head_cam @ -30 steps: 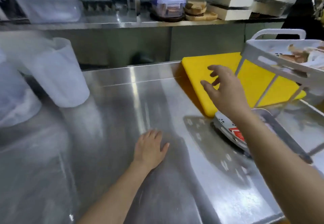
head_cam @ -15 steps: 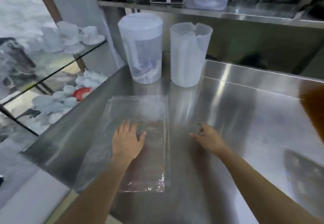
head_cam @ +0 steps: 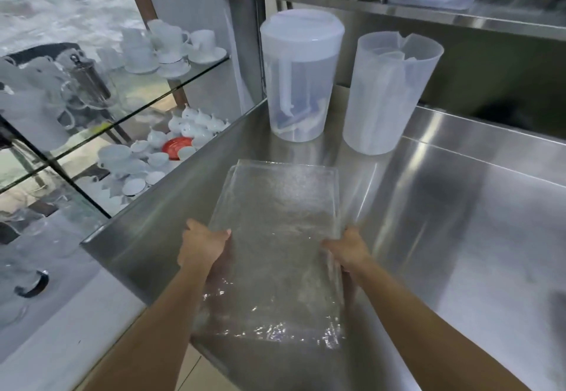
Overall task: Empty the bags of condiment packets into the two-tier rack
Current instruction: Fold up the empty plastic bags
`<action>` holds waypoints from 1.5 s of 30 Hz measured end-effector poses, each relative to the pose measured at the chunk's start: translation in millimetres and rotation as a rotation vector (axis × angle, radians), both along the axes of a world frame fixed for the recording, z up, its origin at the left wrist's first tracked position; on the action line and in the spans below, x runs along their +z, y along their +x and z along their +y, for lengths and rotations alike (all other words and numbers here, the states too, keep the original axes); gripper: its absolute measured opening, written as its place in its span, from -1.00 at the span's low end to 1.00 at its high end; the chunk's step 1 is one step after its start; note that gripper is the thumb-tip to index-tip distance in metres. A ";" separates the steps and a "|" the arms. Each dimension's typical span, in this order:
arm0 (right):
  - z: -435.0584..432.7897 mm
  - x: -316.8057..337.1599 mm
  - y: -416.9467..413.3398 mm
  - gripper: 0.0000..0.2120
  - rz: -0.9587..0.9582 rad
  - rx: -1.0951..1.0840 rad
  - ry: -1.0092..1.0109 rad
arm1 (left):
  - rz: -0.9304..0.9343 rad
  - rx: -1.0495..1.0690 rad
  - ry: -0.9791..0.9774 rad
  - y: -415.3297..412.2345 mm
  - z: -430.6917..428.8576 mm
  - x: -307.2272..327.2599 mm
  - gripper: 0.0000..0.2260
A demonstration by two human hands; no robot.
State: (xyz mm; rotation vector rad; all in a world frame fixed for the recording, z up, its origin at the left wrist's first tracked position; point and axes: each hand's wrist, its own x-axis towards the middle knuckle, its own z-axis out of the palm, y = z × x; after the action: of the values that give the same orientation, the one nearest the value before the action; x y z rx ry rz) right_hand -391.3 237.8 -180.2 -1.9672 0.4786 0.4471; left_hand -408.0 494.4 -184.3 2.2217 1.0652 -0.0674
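Stainless steel covers the desk [head_cam: 459, 222], which runs back to a metal wall under a steel shelf [head_cam: 398, 7]. One clear plastic sheet [head_cam: 275, 237], textured and glossy and possibly a flat empty bag, lies lengthwise on the desk near its front left corner, its near end reaching past the front edge.

The left hand [head_cam: 203, 245] grips the sheet's left edge about halfway along. Its fingers [head_cam: 219, 234] are curled partly closed over that edge, the thumb on top and the rest hidden underneath. The right hand [head_cam: 349, 248] grips the opposite edge at the same level, fingers [head_cam: 332, 243] pointing inward across the top of the plastic and closed onto it. Both forearms come in from the bottom of the view, bare, angling toward each other so that the two hands face one another across the sheet's width.

Two tall translucent plastic containers stand behind the sheet, just beside each other but apart. One jug [head_cam: 301, 78], on the left, carries a white lid and has blurred things in its bottom. One open pitcher [head_cam: 389, 93], on the right, holds pale pieces that cannot be made out.

Left of the desk, glass shelves [head_cam: 122, 115] carry many white cups [head_cam: 171, 44], saucers and small teapots, too many and too blurred to count, plus one red dish [head_cam: 176, 147].

No condiment packets and no two-tier rack can be seen from here.
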 end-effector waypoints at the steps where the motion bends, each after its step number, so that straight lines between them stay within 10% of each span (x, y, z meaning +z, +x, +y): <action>1: -0.1 -1.7 -0.6 -0.61 0.002 -0.006 -0.022 | -0.018 0.030 -0.091 4.9 1.3 -2.4 -0.38; 5: -8.0 -2.4 -3.7 -0.95 -0.050 -0.060 -0.004 | -0.052 0.028 -0.338 13.1 -2.9 -5.2 -0.80; 8: -25.8 -1.8 -5.5 -0.67 -0.064 -0.069 0.022 | -0.026 -0.012 -0.432 13.5 -10.2 0.1 -0.73; 14: -83.1 0.8 -24.7 -0.75 -0.013 -0.139 0.021 | 0.143 -0.179 -0.799 19.0 -43.8 18.7 -0.94; 45: -196.2 4.4 -98.9 -0.88 0.068 -0.339 0.345 | 0.215 -0.494 -0.869 9.3 -129.7 1.4 -0.90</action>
State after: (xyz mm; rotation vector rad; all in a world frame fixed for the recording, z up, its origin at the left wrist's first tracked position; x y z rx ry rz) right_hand -490.2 41.6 -175.8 -1.5076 0.7139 0.3532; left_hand -398.7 364.6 -182.9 1.6198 0.4136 -0.8313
